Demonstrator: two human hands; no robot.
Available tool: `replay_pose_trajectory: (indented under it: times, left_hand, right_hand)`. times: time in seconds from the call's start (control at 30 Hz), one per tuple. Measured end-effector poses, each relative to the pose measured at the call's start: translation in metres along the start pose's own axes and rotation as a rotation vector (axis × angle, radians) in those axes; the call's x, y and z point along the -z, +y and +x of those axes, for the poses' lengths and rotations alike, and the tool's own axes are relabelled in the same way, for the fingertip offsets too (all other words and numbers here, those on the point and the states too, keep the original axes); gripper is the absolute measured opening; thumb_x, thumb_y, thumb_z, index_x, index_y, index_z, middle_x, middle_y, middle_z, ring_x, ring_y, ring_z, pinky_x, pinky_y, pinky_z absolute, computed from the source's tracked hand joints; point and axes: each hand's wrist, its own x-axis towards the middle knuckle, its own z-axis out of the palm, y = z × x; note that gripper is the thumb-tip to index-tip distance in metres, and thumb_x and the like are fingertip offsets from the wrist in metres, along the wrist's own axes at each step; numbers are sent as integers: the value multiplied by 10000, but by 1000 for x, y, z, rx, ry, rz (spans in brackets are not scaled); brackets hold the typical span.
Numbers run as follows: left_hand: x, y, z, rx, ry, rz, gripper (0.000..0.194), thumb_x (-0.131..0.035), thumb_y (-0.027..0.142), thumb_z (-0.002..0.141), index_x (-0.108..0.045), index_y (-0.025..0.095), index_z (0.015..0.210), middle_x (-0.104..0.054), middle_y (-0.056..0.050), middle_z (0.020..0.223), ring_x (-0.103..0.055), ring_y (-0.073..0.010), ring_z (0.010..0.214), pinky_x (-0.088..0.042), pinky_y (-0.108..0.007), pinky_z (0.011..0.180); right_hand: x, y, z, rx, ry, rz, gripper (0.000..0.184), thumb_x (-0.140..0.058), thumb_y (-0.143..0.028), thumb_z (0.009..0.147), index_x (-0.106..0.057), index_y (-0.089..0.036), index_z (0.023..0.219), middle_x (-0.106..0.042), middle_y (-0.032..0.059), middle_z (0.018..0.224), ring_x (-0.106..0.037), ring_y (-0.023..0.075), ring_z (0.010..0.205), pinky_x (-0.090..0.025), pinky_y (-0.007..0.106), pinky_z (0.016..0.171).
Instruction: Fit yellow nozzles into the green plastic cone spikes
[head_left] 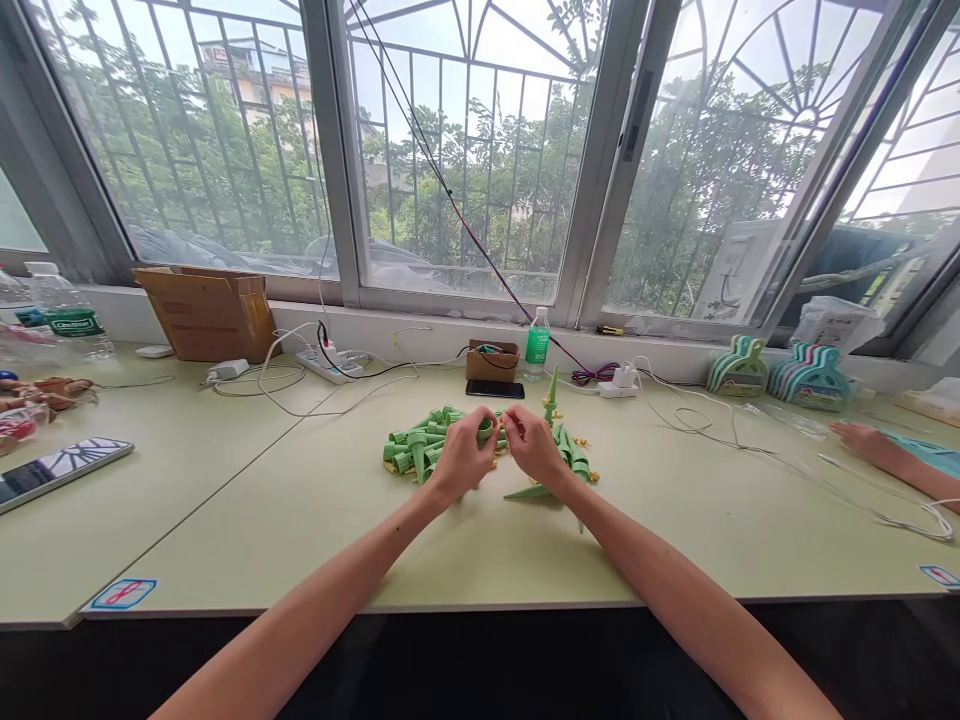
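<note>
Above the table my two hands meet almost fingertip to fingertip. My left hand is closed on a green plastic tube piece, which shows between its thumb and fingers. The fingers of my right hand are pinched together beside it; what they hold, if anything, is too small to make out. A pile of short green tube pieces lies next to my left hand. Beyond my right wrist lie several long pointed green pieces among small yellow bits; one green spike points upward.
Behind the hands are a black phone, a small brown box and a water bottle. Power strips and white cables run along the back. Another person's hand rests at the right. A large phone lies left.
</note>
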Motion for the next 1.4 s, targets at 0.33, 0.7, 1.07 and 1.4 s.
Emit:
replay_pose_trajectory:
  times: [0.33, 0.7, 1.07, 1.4]
  left_hand:
    - [-1, -1, 0, -8, -2, -6, 67, -507, 230, 829, -553, 183, 842, -544, 24, 648, -404, -94, 506, -352, -222, 547]
    - [0, -1, 1, -12, -3, 5, 46, -513, 215, 825, -547, 185, 835, -568, 23, 663, -423, -96, 512, -352, -219, 550]
    - [-1, -1, 0, -27, -28, -6, 57, -499, 207, 833, -546, 182, 852, -578, 22, 680, -451, -99, 531, -364, -226, 577]
    - [0, 2, -1, -33, -69, -5, 70, -499, 211, 841, -558, 174, 849, -590, 9, 704, -444, -103, 564, -350, -218, 567]
  right_hand:
    - [1, -1, 0, 1, -1, -15, 253, -390, -328, 937, -550, -185, 802, -554, 8, 672, -456, 130, 580, -347, 230, 563]
    - [1, -3, 0, 5, -4, -36, 266, -388, -329, 933, -554, -187, 781, -557, 12, 662, -452, 136, 576, -344, 236, 567]
    - [1, -2, 0, 32, -7, -27, 238, -408, -290, 915, -531, -185, 740, -530, -10, 631, -429, 122, 558, -333, 236, 577]
    - [0, 0, -1, 35, -24, -12, 228, -424, -282, 910, -529, -176, 737, -530, -14, 626, -426, 114, 557, -329, 230, 571]
